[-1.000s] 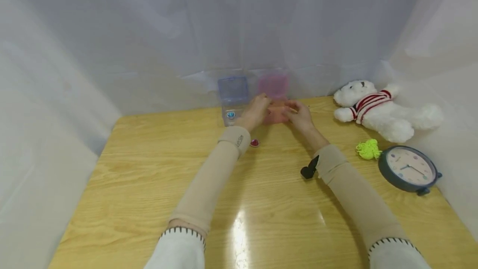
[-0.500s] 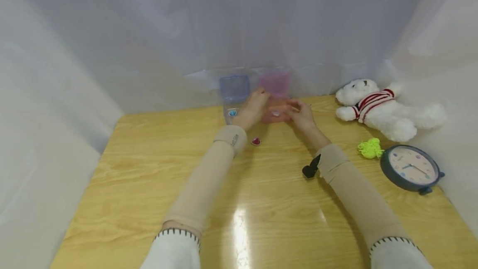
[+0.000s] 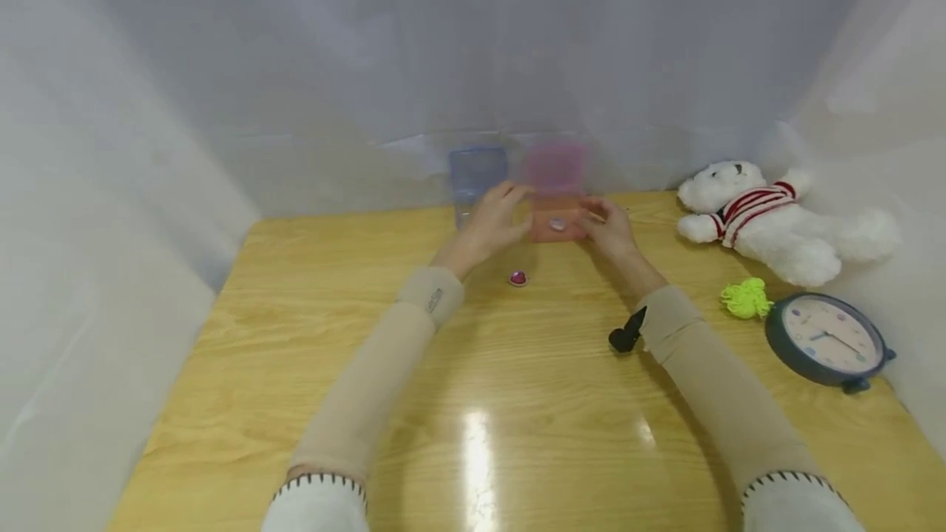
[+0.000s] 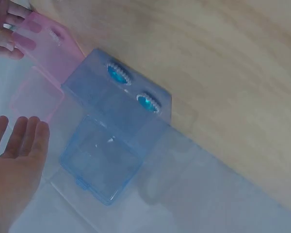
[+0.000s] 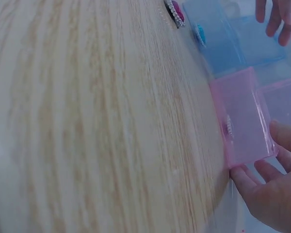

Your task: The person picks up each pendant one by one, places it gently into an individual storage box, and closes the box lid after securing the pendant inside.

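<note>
Pink box (image 3: 544, 212), lid up, and the left hand (image 3: 489, 224) is coming away from it! A second ago those fingers were at its edge; now they hang loosely to its left, fairly straight, with nothing in them that I can see. The right hand (image 3: 610, 232) stays put, gripping the box's right side, thumb at the near corner, fingers toward the hinge. And what shows up? A pale gem (image 3: 557, 224), in plain sight on the box's floor, no fingers on it, so this box has its gem.

Outward now: just left of the pink box, the blue box (image 4: 104, 114) stands open too, two blue gems (image 4: 118, 74) inside, oval, shiny, edged with tiny sparkling beads. Both boxes are see-through, squared-off plastic. In front of the pink box, slightly left, a magenta gem (image 3: 518, 278) lies loose on the table (image 3: 296, 351), glossy wood with long grain. Well right of the pink box: a fluffy white bear (image 3: 783, 228) in red stripes, a stringy neon tangle (image 3: 746, 299), a round dark-rimmed clock (image 3: 828, 337).
</note>
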Motion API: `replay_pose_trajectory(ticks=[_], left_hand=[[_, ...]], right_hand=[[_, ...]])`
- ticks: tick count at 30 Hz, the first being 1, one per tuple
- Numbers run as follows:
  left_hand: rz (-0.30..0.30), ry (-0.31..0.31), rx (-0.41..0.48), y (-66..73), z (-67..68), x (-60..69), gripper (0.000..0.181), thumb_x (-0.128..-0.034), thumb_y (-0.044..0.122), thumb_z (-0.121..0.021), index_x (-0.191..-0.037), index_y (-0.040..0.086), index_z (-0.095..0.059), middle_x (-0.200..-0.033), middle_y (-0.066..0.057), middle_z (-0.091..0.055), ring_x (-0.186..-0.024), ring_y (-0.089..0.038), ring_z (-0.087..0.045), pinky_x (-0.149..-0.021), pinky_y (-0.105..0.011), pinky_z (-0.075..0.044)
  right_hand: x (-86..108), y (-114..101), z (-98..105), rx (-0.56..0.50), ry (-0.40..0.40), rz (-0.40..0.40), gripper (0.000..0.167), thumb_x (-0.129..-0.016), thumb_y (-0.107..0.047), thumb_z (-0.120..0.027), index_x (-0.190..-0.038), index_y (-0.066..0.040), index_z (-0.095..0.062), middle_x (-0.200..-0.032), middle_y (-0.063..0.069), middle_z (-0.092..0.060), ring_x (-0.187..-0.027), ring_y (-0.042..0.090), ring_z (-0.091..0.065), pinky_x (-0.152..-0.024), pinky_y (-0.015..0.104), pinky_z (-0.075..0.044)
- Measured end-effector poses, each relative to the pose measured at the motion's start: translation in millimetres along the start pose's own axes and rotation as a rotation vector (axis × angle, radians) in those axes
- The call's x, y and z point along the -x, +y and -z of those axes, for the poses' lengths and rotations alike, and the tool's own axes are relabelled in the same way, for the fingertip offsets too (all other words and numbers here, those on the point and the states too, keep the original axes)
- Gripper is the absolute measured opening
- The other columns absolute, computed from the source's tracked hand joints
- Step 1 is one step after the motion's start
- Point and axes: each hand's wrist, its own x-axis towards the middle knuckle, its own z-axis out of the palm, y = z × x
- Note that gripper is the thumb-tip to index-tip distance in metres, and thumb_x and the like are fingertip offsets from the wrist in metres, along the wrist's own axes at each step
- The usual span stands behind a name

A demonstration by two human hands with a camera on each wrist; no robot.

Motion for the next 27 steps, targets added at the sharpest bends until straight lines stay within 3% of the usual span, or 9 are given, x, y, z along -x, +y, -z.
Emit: replay_pose_trajectory(ticks=[4,9,12,14,16,19,21,24,27], left_hand=[[-0.002,-0.062,0.035,-1.9,-6.5,11.0,0.054,-0.1019,0.023,-0.066,-0.152,0.009,-0.052,-0.151,-0.015,-0.057,-0.141,-0.034,-0.055,-0.123,-0.047,-0.046],[-0.012,-0.131,0.028,-5.5,-12.5,22.5,0.055,-0.1011,0.021,-0.068,-0.153,0.010,-0.052,-0.152,-0.016,-0.056,-0.141,-0.034,-0.055,-0.123,-0.048,-0.046],[-0.036,-0.165,-0.008,-8.4,-13.0,27.8,0.053,-0.0998,0.021,-0.068,-0.150,0.010,-0.055,-0.149,-0.015,-0.059,-0.139,-0.033,-0.056,-0.123,-0.046,-0.046],[-0.054,-0.191,-0.027,-10.4,-12.7,30.2,0.052,-0.0979,0.021,-0.069,-0.148,0.010,-0.059,-0.145,-0.014,-0.061,-0.137,-0.031,-0.057,-0.121,-0.044,-0.047],[-0.068,-0.221,-0.034,-12.0,-11.7,32.7,0.049,-0.0981,0.021,-0.069,-0.145,0.010,-0.061,-0.142,-0.012,-0.062,-0.136,-0.031,-0.058,-0.121,-0.044,-0.047],[-0.070,-0.273,-0.042,-14.1,-10.1,36.8,0.048,-0.0972,0.022,-0.070,-0.144,0.014,-0.062,-0.143,-0.009,-0.061,-0.137,-0.030,-0.057,-0.121,-0.044,-0.047],[-0.060,-0.311,-0.041,-15.1,-9.6,40.1,0.048,-0.0983,0.024,-0.069,-0.145,0.016,-0.061,-0.145,-0.007,-0.060,-0.139,-0.029,-0.056,-0.122,-0.045,-0.045],[-0.043,-0.373,-0.037,-16.4,-9.4,45.1,0.051,-0.0959,0.024,-0.071,-0.146,0.019,-0.060,-0.147,-0.003,-0.059,-0.140,-0.026,-0.055,-0.123,-0.045,-0.044],[-0.039,-0.423,-0.041,-17.6,-10.5,47.9,0.052,-0.0952,0.022,-0.071,-0.146,0.021,-0.060,-0.148,-0.001,-0.060,-0.139,-0.024,-0.055,-0.123,-0.044,-0.045]], right_hand=[[1.3,-1.2,2.5,0.025,-0.008,0.015,0.052,-0.107,-0.009,-0.057,-0.155,0.005,-0.043,-0.165,0.023,-0.043,-0.150,0.034,-0.045,-0.100,0.023,-0.053],[6.7,-11.7,3.6,0.031,-0.019,0.028,0.052,-0.105,-0.002,-0.059,-0.152,0.012,-0.042,-0.163,0.029,-0.043,-0.151,0.041,-0.044,-0.082,0.006,-0.049],[13.9,-22.8,2.4,0.035,-0.022,0.030,0.051,-0.103,0.002,-0.059,-0.149,0.016,-0.042,-0.161,0.033,-0.043,-0.150,0.045,-0.044,-0.078,0.004,-0.049],[16.8,-27.9,1.6,0.051,-0.022,0.037,0.050,-0.103,0.004,-0.059,-0.148,0.018,-0.042,-0.160,0.036,-0.042,-0.151,0.047,-0.042,-0.084,0.007,-0.052],[19.5,-32.0,0.4,0.068,-0.021,0.044,0.050,-0.103,0.004,-0.059,-0.147,0.018,-0.042,-0.159,0.036,-0.042,-0.152,0.046,-0.041,-0.099,0.016,-0.056],[20.9,-35.0,-1.2,0.088,-0.017,0.053,0.049,-0.103,0.004,-0.059,-0.147,0.019,-0.043,-0.158,0.037,-0.043,-0.153,0.045,-0.041,-0.120,0.036,-0.050],[22.4,-36.7,-1.8,0.085,-0.016,0.050,0.049,-0.102,0.004,-0.059,-0.146,0.019,-0.043,-0.158,0.036,-0.044,-0.153,0.043,-0.041,-0.126,0.046,-0.043],[22.6,-36.9,-2.1,0.081,-0.017,0.049,0.049,-0.102,0.004,-0.059,-0.147,0.018,-0.043,-0.158,0.036,-0.044,-0.153,0.043,-0.041,-0.127,0.047,-0.042],[22.8,-36.7,-2.0,0.076,-0.020,0.043,0.050,-0.102,0.005,-0.059,-0.148,0.018,-0.042,-0.158,0.036,-0.044,-0.152,0.043,-0.042,-0.119,0.033,-0.050]])
